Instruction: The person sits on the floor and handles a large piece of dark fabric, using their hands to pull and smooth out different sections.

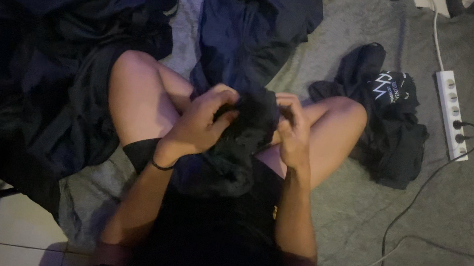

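I sit cross-legged on a grey blanket [363, 208]. A small black garment [250, 129] is bunched up over my lap, between my knees. My left hand [201, 122] grips its left side with curled fingers. My right hand [292, 129] pinches its right edge. A thin dark band circles my left wrist. The lower part of the garment hangs down onto my dark shorts.
A big heap of dark blue and black clothes [56, 43] lies at my left, another dark blue garment [253, 23] ahead. A crumpled black shirt with a white print [388, 124] lies at right, beside a white power strip [451, 115] with cables on the tile floor.
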